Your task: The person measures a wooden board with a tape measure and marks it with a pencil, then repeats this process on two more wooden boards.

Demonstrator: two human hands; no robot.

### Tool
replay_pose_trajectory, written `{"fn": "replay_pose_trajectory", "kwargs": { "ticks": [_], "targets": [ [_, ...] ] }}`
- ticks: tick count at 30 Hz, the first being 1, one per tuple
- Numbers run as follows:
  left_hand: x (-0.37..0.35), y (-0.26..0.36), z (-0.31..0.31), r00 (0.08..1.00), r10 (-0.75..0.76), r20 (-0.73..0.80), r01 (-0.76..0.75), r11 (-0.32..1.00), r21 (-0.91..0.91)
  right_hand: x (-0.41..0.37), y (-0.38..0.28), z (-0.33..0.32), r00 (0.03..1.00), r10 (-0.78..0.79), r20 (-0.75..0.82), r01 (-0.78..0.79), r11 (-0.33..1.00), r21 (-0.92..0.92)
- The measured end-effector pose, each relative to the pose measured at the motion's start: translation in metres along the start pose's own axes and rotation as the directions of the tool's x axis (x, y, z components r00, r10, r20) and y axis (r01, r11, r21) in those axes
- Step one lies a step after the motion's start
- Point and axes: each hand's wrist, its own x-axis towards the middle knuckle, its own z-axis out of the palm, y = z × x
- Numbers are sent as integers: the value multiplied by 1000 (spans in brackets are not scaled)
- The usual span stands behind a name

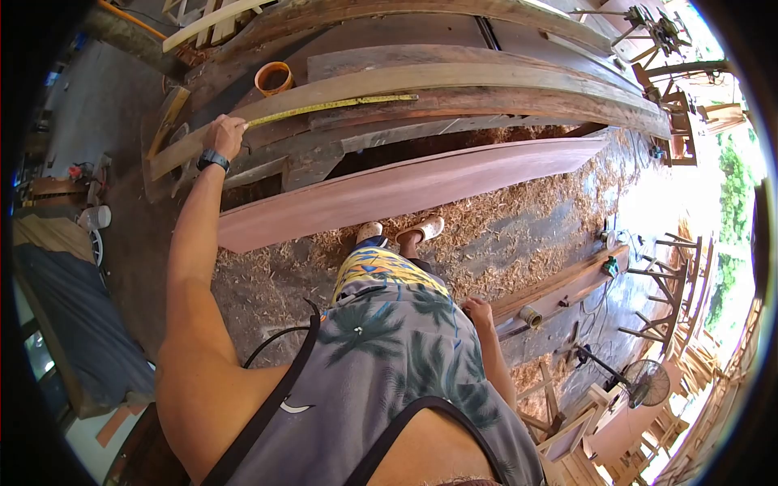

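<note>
My left hand, with a dark watch on its wrist, is closed at the near end of a tape measure. Its yellow blade stretches to the right along a long pale plank, and the case is mostly hidden by my fingers. Beside that plank lies a rougher, reddish-brown one. By my right hip, my right hand hangs with curled fingers; whether anything is inside them cannot be seen. A wide pinkish board stands between my feet and the bench.
An orange-rimmed container sits behind the pale plank. Wood shavings cover the floor around my feet. On my right are a low bench with a can on it, and a standing fan. Dark cloth covers something at left.
</note>
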Motion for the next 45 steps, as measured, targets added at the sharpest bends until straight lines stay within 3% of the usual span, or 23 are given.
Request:
{"fn": "replay_pose_trajectory", "kwargs": {
  "ticks": [10,15,20,32,45],
  "targets": [
    [-1,19,10,995,75,-60,-81,992,-94,18,22,-3,1000,10,1,-10,999,52],
    [5,30,27,990,121,-66,-128,985,-119,8,5,-5,1000,17,-19,-18,1000,-20],
    [11,38,42,984,155,-90,-164,982,-97,11,4,-9,1000,24,-6,-24,999,21],
    [2,81,27,998,46,-38,-48,997,-62,8,-9,-14,997,81,0,-80,986,147],
    [10,126,44,987,120,-108,-129,988,-81,19,-35,-25,997,60,38,-64,992,111]
  ]
}}
